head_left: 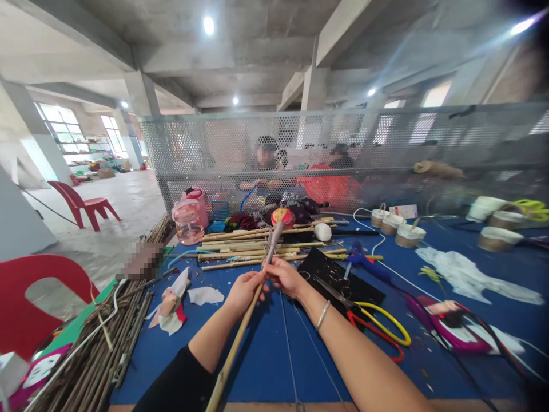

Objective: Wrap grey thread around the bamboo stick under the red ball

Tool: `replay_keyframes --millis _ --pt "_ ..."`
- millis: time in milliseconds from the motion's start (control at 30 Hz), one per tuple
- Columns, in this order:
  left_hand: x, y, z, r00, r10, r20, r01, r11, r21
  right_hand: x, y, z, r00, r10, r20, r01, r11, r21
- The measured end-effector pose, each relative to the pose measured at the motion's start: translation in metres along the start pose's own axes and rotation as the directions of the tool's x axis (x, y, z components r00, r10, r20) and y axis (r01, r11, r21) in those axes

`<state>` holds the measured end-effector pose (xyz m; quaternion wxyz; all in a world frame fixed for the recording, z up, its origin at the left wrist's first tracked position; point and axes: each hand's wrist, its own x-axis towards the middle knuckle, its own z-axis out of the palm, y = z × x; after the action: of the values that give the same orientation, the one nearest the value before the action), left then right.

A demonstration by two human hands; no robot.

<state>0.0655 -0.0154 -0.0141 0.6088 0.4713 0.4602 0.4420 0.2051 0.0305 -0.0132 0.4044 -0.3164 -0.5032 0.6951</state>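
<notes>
A long bamboo stick [238,343] slants up and away from me over the blue table. Its upper end is wrapped in something grey. My left hand [245,293] is closed round the stick below the wrapping. Just above it, my right hand [283,278] pinches the stick at the lower edge of the grey part. Thin grey thread [288,337] runs from near my hands down to the table's front. A red and yellow ball [283,217] appears at the stick's far tip; I cannot tell if it is attached.
Scissors [343,297] with red and yellow handles lie on black cloth, beside a blue glue gun [364,260]. Bamboo sticks [240,246] and a white yarn ball [322,232] lie behind. Brown sticks [107,343] line the left; paper cups [409,235] stand right. A perforated screen [206,137] closes the back.
</notes>
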Motion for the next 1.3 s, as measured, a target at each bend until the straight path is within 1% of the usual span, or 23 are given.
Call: replay_keyframes --millis 33,100,133,200,233,267,333,400,433,500,567,633,700,800,867,900,967,1033,1100,1200,1300 --pt "0.002 -0.002 -0.001 0.996 0.066 -0.06 -0.059 0.993 0.099 0.001 0.002 -0.001 1.0 -0.007 -0.018 0.006 1.0 -0.031" --pt "0.005 -0.005 -0.005 0.967 0.215 -0.134 -0.182 0.957 0.224 0.004 0.005 -0.002 0.999 -0.013 -0.036 0.01 0.997 -0.075" --pt "0.007 -0.006 -0.006 0.96 0.237 -0.152 -0.192 0.946 0.262 0.006 0.006 -0.002 0.999 -0.015 -0.039 0.012 0.996 -0.091" --pt "0.008 -0.006 -0.008 0.961 0.235 -0.147 -0.179 0.932 0.316 0.006 0.005 0.001 0.999 -0.027 -0.03 0.023 0.994 -0.111" --pt "0.008 -0.005 -0.008 0.969 0.212 -0.128 -0.165 0.938 0.305 0.005 0.003 0.003 0.999 -0.039 -0.021 0.036 0.994 -0.107" --pt "0.006 -0.004 -0.007 0.979 0.178 -0.103 -0.146 0.955 0.259 0.003 0.0 0.005 0.999 -0.048 -0.008 0.047 0.995 -0.091" --pt "0.002 -0.002 -0.003 0.993 0.111 -0.026 -0.108 0.989 0.105 -0.002 -0.005 0.007 0.999 -0.048 0.023 0.049 0.998 -0.034" --pt "-0.003 0.0 0.002 0.996 0.064 0.054 -0.063 0.998 -0.021 -0.007 -0.008 0.007 0.999 -0.033 0.036 0.033 0.999 0.002" --pt "-0.005 0.0 0.004 0.995 0.054 0.08 -0.051 0.998 -0.041 -0.009 -0.009 0.007 0.999 -0.03 0.036 0.03 1.0 -0.004" --pt "-0.006 -0.001 0.006 0.994 0.058 0.09 -0.058 0.998 -0.008 -0.011 -0.007 0.005 0.999 -0.048 0.015 0.049 0.998 -0.042" --pt "-0.006 -0.001 0.005 0.992 0.116 0.057 -0.119 0.991 0.064 -0.012 -0.005 0.004 0.997 -0.075 -0.015 0.073 0.995 -0.069" --pt "-0.006 0.001 0.003 0.989 0.141 0.05 -0.145 0.986 0.082 -0.013 -0.005 0.004 0.997 -0.079 -0.021 0.078 0.995 -0.062" --pt "-0.007 0.003 0.0 0.989 0.123 0.087 -0.125 0.992 0.013 -0.015 -0.008 0.003 0.998 -0.06 0.027 0.061 0.998 -0.014" --pt "-0.01 0.005 -0.002 0.978 0.085 0.19 -0.062 0.99 -0.123 -0.019 -0.015 0.001 0.992 -0.03 0.126 0.022 0.998 0.067" --pt "-0.011 0.005 -0.002 0.968 0.051 0.247 -0.014 0.989 -0.147 -0.021 -0.017 -0.001 0.991 -0.023 0.133 0.016 0.998 0.057" --pt "-0.011 0.005 -0.002 0.966 0.034 0.256 0.001 0.991 -0.135 -0.021 -0.016 -0.002 0.993 -0.026 0.118 0.022 0.999 0.034" --pt "-0.009 0.004 -0.003 0.974 0.031 0.224 -0.016 0.997 -0.069 -0.02 -0.014 -0.003 0.996 -0.043 0.074 0.045 0.999 -0.02" --pt "-0.007 0.004 -0.005 0.984 0.067 0.163 -0.072 0.997 0.023 -0.019 -0.012 -0.002 0.997 -0.066 0.038 0.068 0.996 -0.065" --pt "-0.006 0.005 -0.007 0.985 0.098 0.141 -0.11 0.991 0.082 -0.02 -0.013 -0.001 0.996 -0.079 0.029 0.081 0.994 -0.079" --pt "-0.009 0.009 -0.007 0.974 0.099 0.206 -0.107 0.994 0.029 -0.023 -0.016 -0.001 0.994 -0.061 0.095 0.062 0.998 -0.011" --pt "-0.013 0.01 -0.003 0.955 0.074 0.286 -0.06 0.997 -0.057 -0.024 -0.017 -0.001 0.988 -0.045 0.15 0.04 0.998 0.039"
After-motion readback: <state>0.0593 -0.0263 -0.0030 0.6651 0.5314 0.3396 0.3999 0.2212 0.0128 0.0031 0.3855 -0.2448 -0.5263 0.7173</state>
